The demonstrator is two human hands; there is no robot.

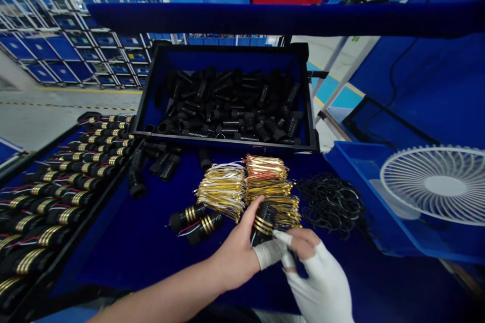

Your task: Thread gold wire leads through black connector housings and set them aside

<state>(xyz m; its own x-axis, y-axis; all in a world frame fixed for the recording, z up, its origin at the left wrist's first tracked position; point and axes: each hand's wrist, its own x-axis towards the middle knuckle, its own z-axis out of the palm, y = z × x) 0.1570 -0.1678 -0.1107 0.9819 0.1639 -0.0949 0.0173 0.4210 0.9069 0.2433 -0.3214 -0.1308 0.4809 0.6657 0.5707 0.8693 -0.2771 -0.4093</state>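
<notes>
Here in the head view, the left hand [237, 257] wraps the gold-banded cylinder [264, 219], apparently steadying it upright above the blue work surface [151, 257]. The right hand [324, 282], in pale fabric, brings bent fingers narrowly to its side; whether they pinch anything, I can't tell. Shiny wire bundles [222, 189] and tangled, matte black loops [333, 202] lie close, presumably for easy reach.
</notes>
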